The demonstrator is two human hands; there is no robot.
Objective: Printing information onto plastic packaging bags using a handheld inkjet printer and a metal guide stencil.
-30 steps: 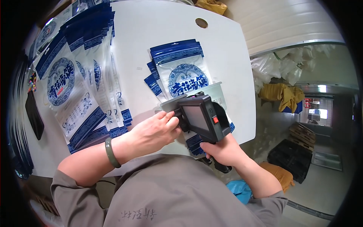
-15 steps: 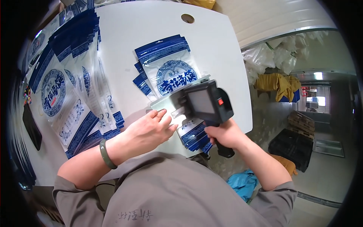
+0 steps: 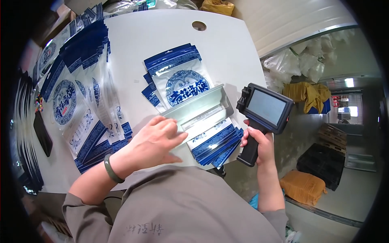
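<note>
My right hand [image 3: 260,141] grips the black handle of a handheld inkjet printer [image 3: 265,107], its grey screen facing up, held off the table's right edge. A pale metal guide frame [image 3: 204,107] with a long rectangular slot lies slantwise across a small stack of blue-and-white plastic pouches [image 3: 182,77]. Through the slot a strip of the top pouch shows. At the frame's left end is my left hand [image 3: 156,139], fingers bent and apart, thumb stretched out. Its fingertips are over or touching the frame; I cannot tell which. A green bangle [image 3: 111,168] circles the left wrist.
More pouches [image 3: 65,101] lie fanned in a large pile on the white table's [image 3: 133,40] left side. A black phone [image 3: 42,133] lies by the left edge. Beyond the right edge are clear plastic bags [image 3: 283,65], black pallets [image 3: 324,162] and an orange-brown bundle [image 3: 304,187].
The printer has moved right, off the guide frame, and now hangs beside it with the screen turned up. My left hand's fingers have spread. The frame stays on the pouches.
</note>
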